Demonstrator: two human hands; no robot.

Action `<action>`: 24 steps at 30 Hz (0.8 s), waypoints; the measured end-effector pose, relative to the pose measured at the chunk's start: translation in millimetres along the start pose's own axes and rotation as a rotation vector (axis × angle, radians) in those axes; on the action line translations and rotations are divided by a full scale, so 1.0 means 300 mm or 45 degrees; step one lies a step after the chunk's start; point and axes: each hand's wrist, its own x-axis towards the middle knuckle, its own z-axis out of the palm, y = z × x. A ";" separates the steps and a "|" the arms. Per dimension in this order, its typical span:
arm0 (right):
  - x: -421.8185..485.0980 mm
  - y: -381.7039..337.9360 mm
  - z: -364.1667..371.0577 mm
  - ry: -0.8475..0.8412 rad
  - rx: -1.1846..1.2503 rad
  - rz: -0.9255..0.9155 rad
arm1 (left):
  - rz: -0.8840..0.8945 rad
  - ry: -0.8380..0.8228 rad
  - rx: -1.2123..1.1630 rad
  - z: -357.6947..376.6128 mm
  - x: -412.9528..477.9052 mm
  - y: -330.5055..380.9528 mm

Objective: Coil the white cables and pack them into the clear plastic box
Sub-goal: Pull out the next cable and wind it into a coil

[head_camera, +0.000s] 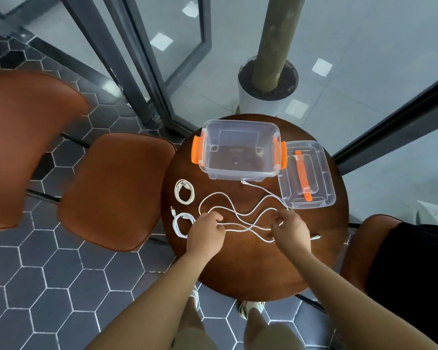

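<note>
A loose white cable [240,213] sprawls in loops across the round wooden table [253,263]. My left hand [208,232] pinches one strand at the left of the tangle. My right hand [290,229] pinches another strand at the right. Two coiled white cables lie at the table's left: one [184,192] farther back, one [181,224] just left of my left hand. The clear plastic box [239,150] with orange latches stands open and empty at the back of the table. Its clear lid [306,174] with an orange handle lies to its right.
Two brown leather chairs [114,190] stand left of the table, another brown seat [359,248] at the right. A white planter [266,89] with a trunk stands behind the table, beside glass doors. My feet [250,308] show below the table on hexagonal floor tiles.
</note>
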 end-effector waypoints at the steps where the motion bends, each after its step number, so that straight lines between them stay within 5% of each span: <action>1: 0.007 0.026 -0.006 0.016 -0.017 0.015 | 0.026 -0.007 0.039 0.016 0.007 0.013; 11: 0.054 0.167 -0.011 0.082 -0.163 0.079 | 0.252 0.004 0.360 0.110 0.051 0.099; 18: 0.087 0.204 -0.012 -0.206 -0.368 0.127 | 0.387 -0.198 0.517 0.136 0.042 0.125; 24: 0.068 0.221 -0.011 -0.231 -0.470 0.070 | 0.413 -0.205 0.528 0.143 0.019 0.114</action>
